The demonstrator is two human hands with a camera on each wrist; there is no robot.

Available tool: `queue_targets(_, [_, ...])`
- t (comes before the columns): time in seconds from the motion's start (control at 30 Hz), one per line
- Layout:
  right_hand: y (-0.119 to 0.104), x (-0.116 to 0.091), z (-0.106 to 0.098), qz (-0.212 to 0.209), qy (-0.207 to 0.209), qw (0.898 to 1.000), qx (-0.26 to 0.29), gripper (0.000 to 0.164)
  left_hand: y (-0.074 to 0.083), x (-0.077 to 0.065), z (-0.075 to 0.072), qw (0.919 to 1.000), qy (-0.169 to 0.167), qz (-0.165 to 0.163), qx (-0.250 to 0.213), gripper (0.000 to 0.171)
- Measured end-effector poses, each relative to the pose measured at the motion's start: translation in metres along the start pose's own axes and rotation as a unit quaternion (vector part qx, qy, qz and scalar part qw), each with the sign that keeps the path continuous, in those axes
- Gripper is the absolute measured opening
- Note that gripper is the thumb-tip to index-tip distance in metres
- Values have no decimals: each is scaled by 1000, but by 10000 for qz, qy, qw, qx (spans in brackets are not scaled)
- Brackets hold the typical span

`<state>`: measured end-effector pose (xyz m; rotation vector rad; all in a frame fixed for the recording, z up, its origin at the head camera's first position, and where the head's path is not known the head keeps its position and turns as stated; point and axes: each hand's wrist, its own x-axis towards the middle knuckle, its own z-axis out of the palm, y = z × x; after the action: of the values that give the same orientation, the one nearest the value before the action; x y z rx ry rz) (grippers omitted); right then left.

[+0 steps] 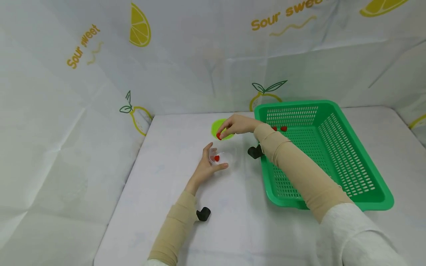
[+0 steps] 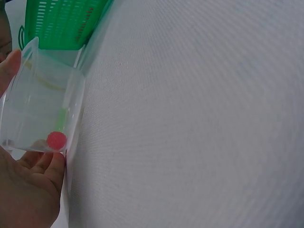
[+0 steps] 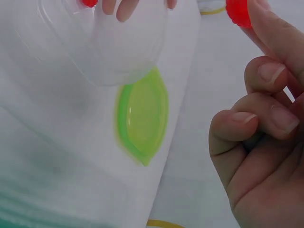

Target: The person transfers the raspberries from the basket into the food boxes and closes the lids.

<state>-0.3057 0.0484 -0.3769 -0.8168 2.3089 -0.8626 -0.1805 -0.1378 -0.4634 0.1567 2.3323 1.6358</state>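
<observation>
My left hand (image 1: 203, 169) holds a clear plastic container (image 1: 229, 157) from its left side, thumb nearer me and fingers round the far side. Inside the container lies a small red berry (image 1: 217, 158), also visible through the wall in the left wrist view, low down by the fingers. My right hand (image 1: 237, 125) pinches another bumpy red berry (image 3: 239, 12) between thumb and fingertip, above and just beyond the container. Below that hand lies a shallow lime-green dish-like piece (image 3: 145, 116), partly covered by the hand in the head view.
A large green slatted basket (image 1: 361, 159) stands on the right of the white table (image 1: 146, 192), under my right forearm. Two red berries (image 1: 284, 128) show near its far left corner. White cloth with lemon prints (image 1: 186, 66) hangs behind the table.
</observation>
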Motion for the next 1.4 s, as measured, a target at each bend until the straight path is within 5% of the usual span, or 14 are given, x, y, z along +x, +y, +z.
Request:
queue_targets(0.17, [4, 8, 10, 168, -231, 9996, -30, 28, 8, -6, 1, 10000, 2, 40, 28, 96])
queue_targets(0.4, [6, 13, 21, 35, -583, 9980, -243, 24, -19, 9, 3, 9998, 169, 18, 36, 100])
queue_targets(0.63, [6, 12, 33, 37, -793, 9948, -634, 22, -24, 10, 6, 9992, 347, 130, 177, 100])
queue_targets(1.07, [4, 8, 41, 445, -811, 9871, -1306, 18, -28, 10, 8, 9993, 294, 179, 134, 98])
queue_targets(1.4, [4, 10, 44, 327, -705, 9873, -1389, 17, -26, 10, 6, 9987, 375, 239, 260, 100])
